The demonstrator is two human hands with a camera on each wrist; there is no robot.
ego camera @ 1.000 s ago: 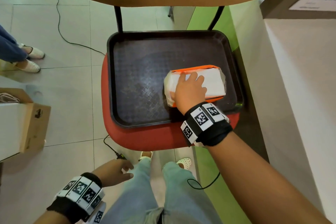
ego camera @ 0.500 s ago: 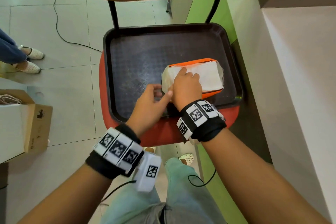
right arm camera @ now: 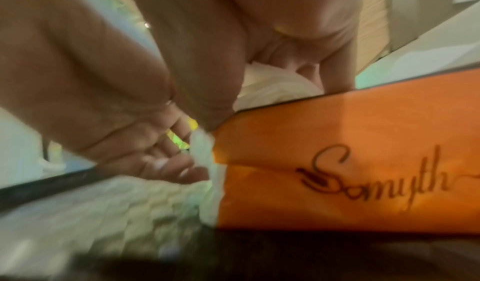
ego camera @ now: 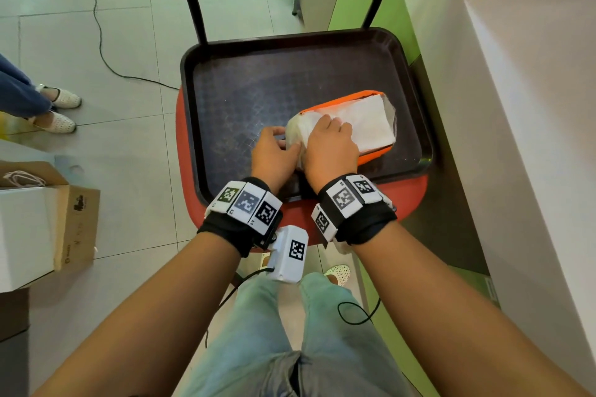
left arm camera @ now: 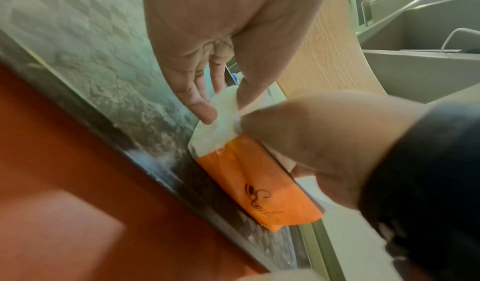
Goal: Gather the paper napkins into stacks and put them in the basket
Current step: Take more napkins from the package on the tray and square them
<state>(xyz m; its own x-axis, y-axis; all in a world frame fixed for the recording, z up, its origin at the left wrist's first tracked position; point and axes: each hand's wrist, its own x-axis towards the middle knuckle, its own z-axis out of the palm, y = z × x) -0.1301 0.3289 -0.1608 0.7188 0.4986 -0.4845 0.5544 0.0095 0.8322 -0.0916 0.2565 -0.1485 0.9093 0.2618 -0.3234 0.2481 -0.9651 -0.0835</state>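
Napkins [ego camera: 364,121] sit in their orange pack [left arm camera: 255,185] on the tray [ego camera: 258,87]. I press my right hand [ego camera: 329,148] flat on top as anchor, I judge, while my left hand [ego camera: 274,155] pinches the open end.

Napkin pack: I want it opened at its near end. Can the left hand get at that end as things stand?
Probably yes: the left hand already touches the napkin pack's white end, and the right hand lies on top, not across it.

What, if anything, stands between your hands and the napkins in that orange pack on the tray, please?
The pack's wrapper. The right hand rests on the napkin pack, and the left hand touches its clear end; the napkins are still inside. No basket is in view.
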